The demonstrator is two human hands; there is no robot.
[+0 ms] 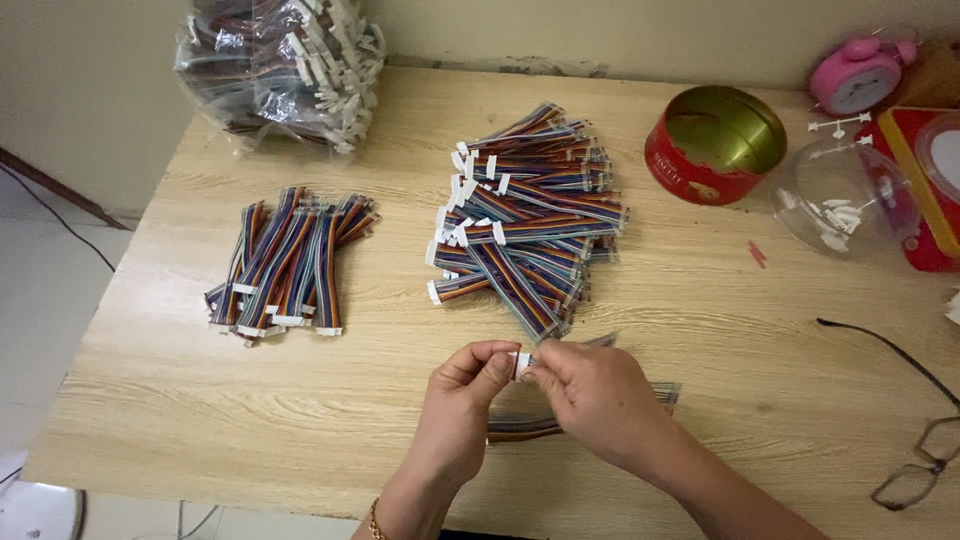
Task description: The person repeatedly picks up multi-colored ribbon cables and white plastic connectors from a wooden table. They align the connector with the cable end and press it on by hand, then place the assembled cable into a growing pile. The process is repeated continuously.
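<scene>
Both hands are together over the front part of the wooden table [700, 330]. The left hand [462, 400] and the right hand [595, 395] meet at a small white connector [523, 362], and the fingertips of both hands pinch it from the two sides. This connector is at the end of a flat rainbow-coloured ribbon cable [520, 428], which passes under the hands; one part of it shows below the left hand and another part shows at the right side of the right hand, lying on the table. Behind the hands, near the middle of the table, there is a big loose pile of the same cables [530, 225], each with white connectors. More to the left lies a smaller group of cables [285, 262], placed side by side and well apart from the big pile. At the far left corner stands a clear plastic bag with more cables [285, 65]. At the far right there is a round red tin [714, 145], open, and just beside it a clear plastic container [835, 200] with small white parts inside. A pink alarm clock [858, 75] stands behind them. A pair of glasses [915, 455] lies at the right edge of the table.
</scene>
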